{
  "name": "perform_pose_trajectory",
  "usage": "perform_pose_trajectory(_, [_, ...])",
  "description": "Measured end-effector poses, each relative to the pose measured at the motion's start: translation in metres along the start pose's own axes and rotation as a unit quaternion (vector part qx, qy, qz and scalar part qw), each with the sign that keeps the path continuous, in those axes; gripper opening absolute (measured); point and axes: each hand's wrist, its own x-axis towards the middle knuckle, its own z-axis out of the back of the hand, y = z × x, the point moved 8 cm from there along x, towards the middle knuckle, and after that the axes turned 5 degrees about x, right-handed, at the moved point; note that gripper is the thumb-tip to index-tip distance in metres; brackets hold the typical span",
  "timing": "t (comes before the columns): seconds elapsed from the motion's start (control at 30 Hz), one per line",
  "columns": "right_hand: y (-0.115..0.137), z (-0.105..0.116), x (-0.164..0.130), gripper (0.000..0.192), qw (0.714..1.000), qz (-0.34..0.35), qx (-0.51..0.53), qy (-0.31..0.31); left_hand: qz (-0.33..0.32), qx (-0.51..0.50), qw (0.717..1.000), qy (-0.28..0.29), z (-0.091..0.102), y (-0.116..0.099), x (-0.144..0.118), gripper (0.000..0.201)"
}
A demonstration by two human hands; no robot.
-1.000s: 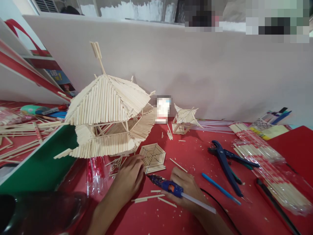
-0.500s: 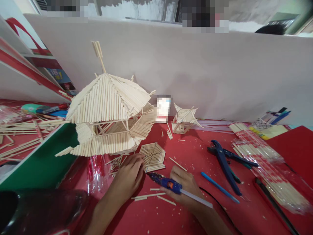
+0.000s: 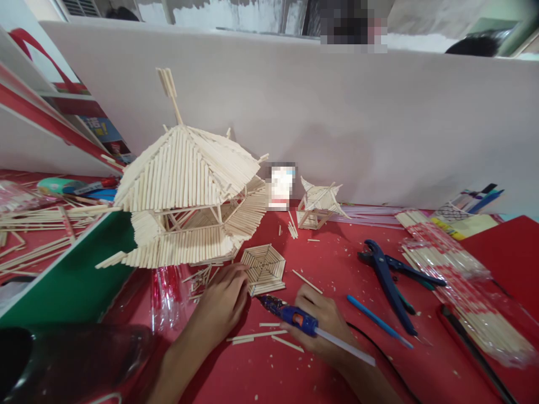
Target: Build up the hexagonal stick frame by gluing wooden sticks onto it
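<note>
My right hand (image 3: 322, 325) grips a blue hot glue gun (image 3: 290, 315) with a white glue stick poking out behind; its nozzle points left at the lower edge of a flat hexagonal stick panel (image 3: 264, 268) on the red table. My left hand (image 3: 221, 303) rests with its fingertips on the panel's left edge, fingers curled. A large pagoda-like model (image 3: 185, 199) made of wooden sticks stands just behind the left hand. A small stick pavilion (image 3: 318, 206) sits further back.
Blue cutting pliers (image 3: 389, 280) and a blue pen (image 3: 374, 317) lie right of my hands. Wrapped bundles of sticks (image 3: 458, 286) fill the right side. A green board (image 3: 71, 275) and loose sticks (image 3: 37, 224) lie left. A white partition wall (image 3: 379, 123) stands behind.
Both hands stay at the hexagonal panel. The glue gun has shifted slightly right and its nozzle hovers a little lower at the panel's edge.
</note>
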Motion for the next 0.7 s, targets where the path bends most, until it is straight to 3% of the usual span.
perform_pose_trajectory(0.7, [0.0029,0.0090,-0.0029,0.046,0.996,0.019,-0.061,-0.058,0.002,-0.010,1.000,-0.010,0.0022,0.0007,-0.0003,0.016])
